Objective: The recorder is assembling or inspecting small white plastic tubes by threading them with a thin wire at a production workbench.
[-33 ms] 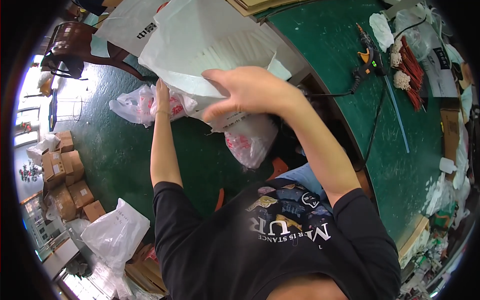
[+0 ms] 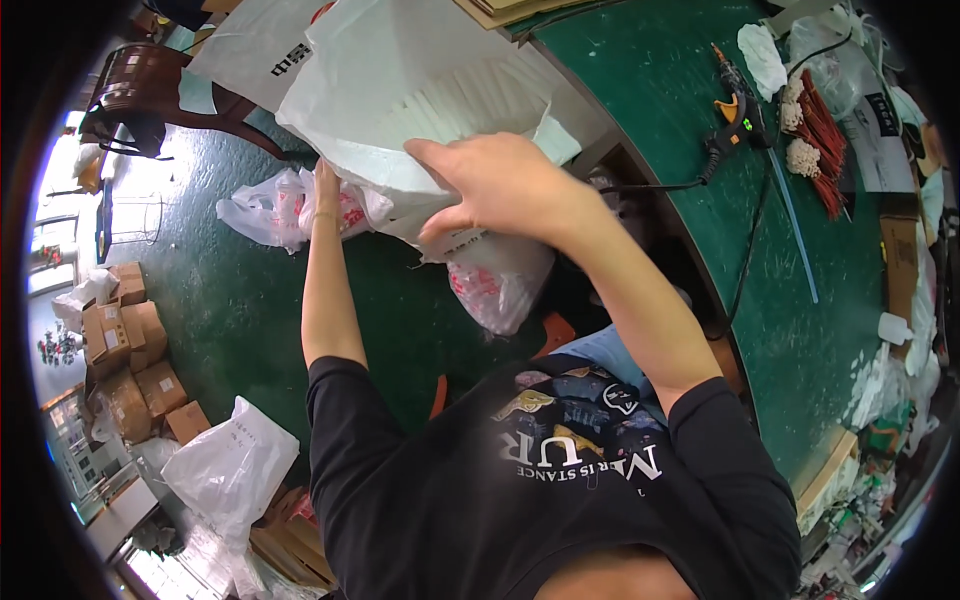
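Observation:
A large white woven bag (image 2: 345, 100) gapes open in front of me, its rim toward me. Rows of slim white pieces (image 2: 470, 95) show inside; their kind cannot be made out. At the bag's left edge, my left hand (image 2: 327, 190) is closed on its side, with most fingers hidden behind it. My right hand (image 2: 510, 190) is at the near rim, thumb apart from the fingers, the forefinger over the edge and the thumb outside below it. Beneath the bag are a thin plastic bag with red print (image 2: 500, 285) and another such bag (image 2: 270, 208).
On the right, a green table (image 2: 770, 360) carries a glue gun (image 2: 742, 122) with its cable, a blue stick and bundles of red stems (image 2: 822, 130). A brown wooden chair (image 2: 140, 95) stands far left. Cardboard boxes (image 2: 130, 335) and a white bag (image 2: 235, 460) lie at left.
My right hand has shifted very slightly to the right, its thumb moving with it. The left hand and the white bag have barely moved.

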`<state>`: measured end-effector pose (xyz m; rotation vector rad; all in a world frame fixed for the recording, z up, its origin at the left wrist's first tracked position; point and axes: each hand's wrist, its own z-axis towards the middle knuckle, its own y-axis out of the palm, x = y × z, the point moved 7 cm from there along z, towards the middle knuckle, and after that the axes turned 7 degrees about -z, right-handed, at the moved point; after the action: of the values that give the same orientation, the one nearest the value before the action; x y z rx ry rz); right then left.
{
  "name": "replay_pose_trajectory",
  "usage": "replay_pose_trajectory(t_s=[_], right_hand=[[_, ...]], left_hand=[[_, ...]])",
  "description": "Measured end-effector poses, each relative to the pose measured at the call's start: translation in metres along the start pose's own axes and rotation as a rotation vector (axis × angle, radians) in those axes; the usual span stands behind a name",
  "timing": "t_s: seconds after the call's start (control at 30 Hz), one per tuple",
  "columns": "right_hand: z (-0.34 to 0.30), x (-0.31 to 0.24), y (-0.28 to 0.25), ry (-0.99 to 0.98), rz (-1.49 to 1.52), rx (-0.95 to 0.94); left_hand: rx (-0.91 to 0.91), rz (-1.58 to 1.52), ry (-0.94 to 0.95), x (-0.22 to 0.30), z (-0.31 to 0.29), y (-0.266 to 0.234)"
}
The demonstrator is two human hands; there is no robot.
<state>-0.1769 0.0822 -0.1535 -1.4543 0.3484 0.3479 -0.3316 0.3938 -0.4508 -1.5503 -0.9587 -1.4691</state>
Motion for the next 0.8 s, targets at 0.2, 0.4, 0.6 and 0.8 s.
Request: replay_pose_trajectory(t_s=[0.2,0.4,0.6,0.8], right_hand=[[-0.045,0.004,0.019,0.175,-0.038,0.211],[-0.104,-0.015,0.022,0.179,-0.024,0.173],[-0.144,-0.003,0.024,0.283,0.112,0.129],[-0.155,0.007,0.03,0.256,0.073,0.28]], left_hand=[[-0.092,-0.354,-0.481,-0.047,-0.026,0.051],[-0.198,-0.783,-0.548,-0.076,-0.077,0.057],[-0.241,-0.687,-0.483,-0.038,-0.164,0.1],[-0.2,-0.486,-0.479,-0.038,-0.171,0.112]])
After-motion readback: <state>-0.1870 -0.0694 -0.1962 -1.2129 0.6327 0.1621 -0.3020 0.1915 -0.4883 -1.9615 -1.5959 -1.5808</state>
